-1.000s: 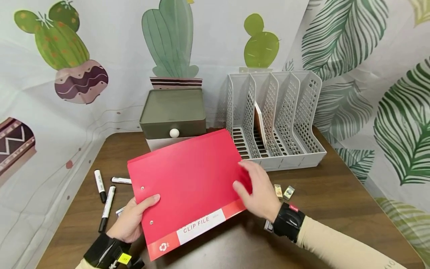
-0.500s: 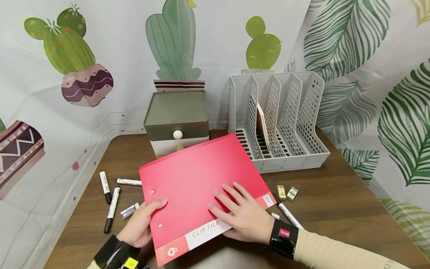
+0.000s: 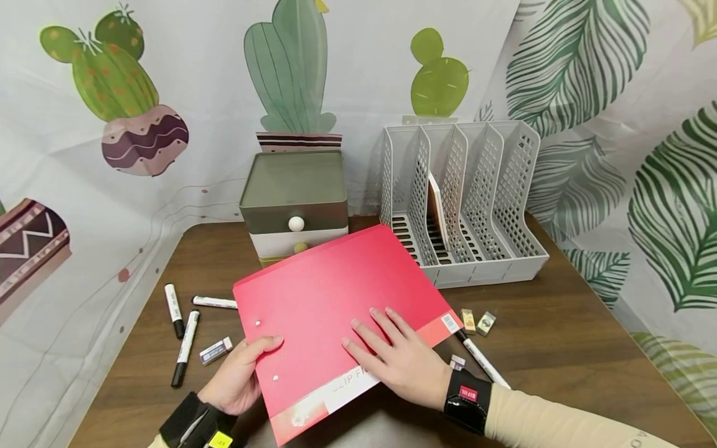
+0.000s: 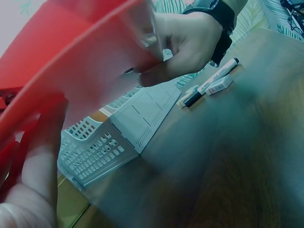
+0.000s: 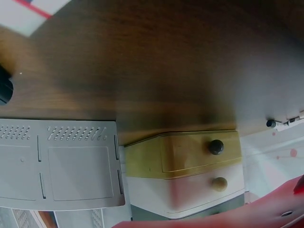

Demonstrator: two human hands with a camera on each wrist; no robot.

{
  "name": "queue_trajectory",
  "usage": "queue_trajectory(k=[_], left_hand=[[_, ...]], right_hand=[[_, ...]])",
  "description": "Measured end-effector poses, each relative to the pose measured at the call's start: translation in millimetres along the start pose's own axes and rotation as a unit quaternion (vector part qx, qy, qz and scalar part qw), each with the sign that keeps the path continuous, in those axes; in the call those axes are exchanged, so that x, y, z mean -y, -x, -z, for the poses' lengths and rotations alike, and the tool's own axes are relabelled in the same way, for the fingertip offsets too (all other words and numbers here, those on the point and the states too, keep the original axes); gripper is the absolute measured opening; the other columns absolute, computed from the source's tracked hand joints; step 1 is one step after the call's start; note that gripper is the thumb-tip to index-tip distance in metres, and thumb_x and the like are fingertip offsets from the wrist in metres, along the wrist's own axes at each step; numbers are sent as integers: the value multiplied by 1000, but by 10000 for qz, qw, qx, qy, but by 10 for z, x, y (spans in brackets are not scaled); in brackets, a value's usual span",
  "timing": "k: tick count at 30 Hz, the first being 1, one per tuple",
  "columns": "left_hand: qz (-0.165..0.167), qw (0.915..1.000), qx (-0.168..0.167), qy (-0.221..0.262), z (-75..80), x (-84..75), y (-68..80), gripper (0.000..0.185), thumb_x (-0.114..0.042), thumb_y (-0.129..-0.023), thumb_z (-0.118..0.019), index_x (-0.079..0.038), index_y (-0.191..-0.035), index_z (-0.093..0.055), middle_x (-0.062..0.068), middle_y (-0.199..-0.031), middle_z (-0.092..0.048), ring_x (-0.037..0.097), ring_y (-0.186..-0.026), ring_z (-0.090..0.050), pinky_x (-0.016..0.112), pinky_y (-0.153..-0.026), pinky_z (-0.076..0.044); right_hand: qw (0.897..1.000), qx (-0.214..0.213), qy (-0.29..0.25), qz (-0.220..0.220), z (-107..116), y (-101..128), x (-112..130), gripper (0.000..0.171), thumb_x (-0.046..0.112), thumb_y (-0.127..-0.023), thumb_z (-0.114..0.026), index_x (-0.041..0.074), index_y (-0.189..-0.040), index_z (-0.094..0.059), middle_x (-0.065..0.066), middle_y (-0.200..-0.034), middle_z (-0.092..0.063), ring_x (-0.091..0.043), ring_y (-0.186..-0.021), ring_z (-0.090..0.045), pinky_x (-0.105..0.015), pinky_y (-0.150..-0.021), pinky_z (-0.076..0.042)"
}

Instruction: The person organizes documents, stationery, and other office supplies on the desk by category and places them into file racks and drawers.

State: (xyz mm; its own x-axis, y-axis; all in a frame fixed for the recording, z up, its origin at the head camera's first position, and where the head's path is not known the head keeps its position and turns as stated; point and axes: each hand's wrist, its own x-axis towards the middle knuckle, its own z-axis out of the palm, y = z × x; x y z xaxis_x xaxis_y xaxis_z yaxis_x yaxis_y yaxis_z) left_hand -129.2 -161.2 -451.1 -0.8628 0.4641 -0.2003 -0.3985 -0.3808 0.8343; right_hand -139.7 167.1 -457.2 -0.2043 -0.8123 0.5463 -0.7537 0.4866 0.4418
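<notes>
Wooden table (image 3: 560, 348) under everything. Grey 4-slot file rack (image 3: 476, 205) stands well beyond the R hand, up and to its right; a thin book leans in its 2nd slot from left. Small drawer box (image 3: 294, 202), dark top drawer w/ white knob, sits beyond both hands, just past the folder's far edge.

Red clip file folder (image 3: 330, 298) is between the two hands, held slightly tilted over the table, label end toward the person. Left hand (image 3: 238, 376) grips its near-left edge: thumb curled on top near the two rivets, fingers underneath; left wrist view shows those fingers (image 4: 45, 142) against the underside. Right hand (image 3: 400, 361) lies flat on the cover w/ fingers straight and spread, by the near-right corner; in the left wrist view its thumb sits under the edge, so it's pressing/steadying, not a closed fist.

Left of the L hand: three markers (image 3: 185, 339) and a small eraser (image 3: 215, 350) just beside the thumb side. Right of the R hand: one marker (image 3: 482, 359) close to the wrist, two small erasers (image 3: 476, 322) a bit further out.
</notes>
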Motion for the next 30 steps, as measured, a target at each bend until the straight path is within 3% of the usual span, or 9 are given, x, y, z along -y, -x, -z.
queue_trajectory(k=[9, 12, 15, 17, 19, 21, 24, 27, 30], left_hand=[[-345, 9990, 253, 149, -51, -28, -18, 25, -14, -113, -42, -9, -137, -37, 3, -124, -71, 21, -115, -73, 50, -96, -57], [-766, 9925, 800, 517, -50, -37, -19, 26, -20, -116, -33, -13, -137, -48, 3, -128, -73, 18, -119, -72, 44, -100, -57], [-1162, 9767, 1595, 842, -28, -55, -42, 48, -34, -117, -19, -15, -145, -53, 4, -135, -71, 16, -123, -69, 39, -103, -57], [-1273, 9690, 1958, 807, -2, -79, -64, 61, -44, -115, -11, -16, -153, -51, 6, -141, -68, 19, -127, -68, 39, -103, -57], [-1295, 9699, 2009, 469, 24, -99, -99, 67, -49, -113, -8, -18, -157, -48, 6, -145, -65, 21, -129, -66, 40, -103, -57], [-1330, 9760, 1717, -126, 47, -105, -142, 68, -50, -114, -8, -16, -159, -46, 7, -147, -64, 23, -129, -66, 43, -104, -57], [-1362, 9814, 630, -1201, 41, -84, -247, 61, -45, -116, -15, -10, -159, -41, 13, -150, -60, 29, -130, -65, 46, -104, -56], [-1290, 9660, -739, -2117, -25, -26, -433, 57, -41, -118, -31, -4, -161, -37, 25, -153, -54, 40, -132, -61, 46, -101, -58], [-1240, 9424, -1620, -2650, -136, 50, -701, 60, -37, -115, -48, -5, -163, -34, 31, -156, -47, 48, -134, -56, 50, -101, -57]], right_hand=[[9999, -13, -71, -142, 71, 13, -70, 45, 7, -111, -34, 9, -147, -61, -18, -144, -64, -46, -130, -62, -58, -107, -53], [9993, -41, -227, -290, 138, 36, -112, 45, 9, -112, -34, 9, -148, -61, -18, -145, -64, -46, -131, -61, -59, -107, -52], [9975, -209, -454, -492, 214, 65, -174, 45, 9, -111, -35, 9, -147, -62, -19, -145, -64, -46, -130, -63, -59, -106, -53], [9949, -402, -627, -681, 270, 82, -223, 46, 6, -108, -38, 7, -146, -63, -20, -145, -64, -46, -129, -63, -60, -105, -53], [9902, -649, -837, -906, 321, 89, -279, 47, 4, -104, -42, 4, -145, -64, -20, -144, -64, -46, -128, -64, -59, -107, -52], [9809, -843, -1223, -1253, 365, 98, -338, 50, 2, -98, -45, 1, -145, -63, -21, -146, -63, -45, -131, -62, -54, -114, -47], [9553, -1186, -1881, -1950, 419, 103, -419, 58, -3, -89, -54, -1, -147, -60, -22, -147, -62, -41, -135, -60, -42, -123, -39], [9183, -1687, -2415, -2646, 456, 87, -503, 64, -9, -84, -60, -4, -147, -58, -23, -144, -63, -31, -127, -66, -25, -114, -46], [8809, -2185, -2570, -3319, 495, 56, -574, 54, -14, -85, -63, -7, -138, -63, -21, -126, -72, -21, -100, -69, -16, -90, -53]])
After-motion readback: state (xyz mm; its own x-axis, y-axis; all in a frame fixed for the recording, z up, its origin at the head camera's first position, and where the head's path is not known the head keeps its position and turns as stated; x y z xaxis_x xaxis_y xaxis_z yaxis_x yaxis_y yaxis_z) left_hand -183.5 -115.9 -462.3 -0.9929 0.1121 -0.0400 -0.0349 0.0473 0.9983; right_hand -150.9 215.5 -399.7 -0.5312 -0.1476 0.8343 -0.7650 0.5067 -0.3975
